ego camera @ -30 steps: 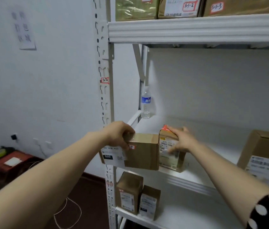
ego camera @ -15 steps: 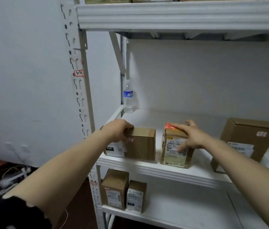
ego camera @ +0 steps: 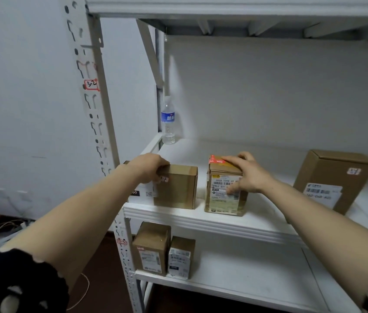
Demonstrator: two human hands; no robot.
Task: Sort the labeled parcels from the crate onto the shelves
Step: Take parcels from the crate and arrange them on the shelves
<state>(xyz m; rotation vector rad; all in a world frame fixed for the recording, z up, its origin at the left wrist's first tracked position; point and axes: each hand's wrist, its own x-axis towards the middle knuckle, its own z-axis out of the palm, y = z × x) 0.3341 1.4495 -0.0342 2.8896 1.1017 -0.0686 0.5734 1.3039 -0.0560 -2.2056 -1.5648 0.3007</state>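
Moved since earlier: plain carton (ego camera: 178, 188) now fully on the middle shelf (ego camera: 201, 220), beside red-taped carton (ego camera: 221, 199). Left hand (ego camera: 149, 164) grips its top corner; right hand (ego camera: 248, 175) clasps the other. Placement step; next, release both cleanly.

Left forearm (ego camera: 88, 211) and right forearm (ego camera: 314, 222) stretch forward, bare to dotted sleeves.
The left hand (ego camera: 149, 164) curls its fingers over a brown parcel (ego camera: 178, 190); the right hand (ego camera: 246, 175) clasps a taller parcel (ego camera: 221, 204), thumb down its front.
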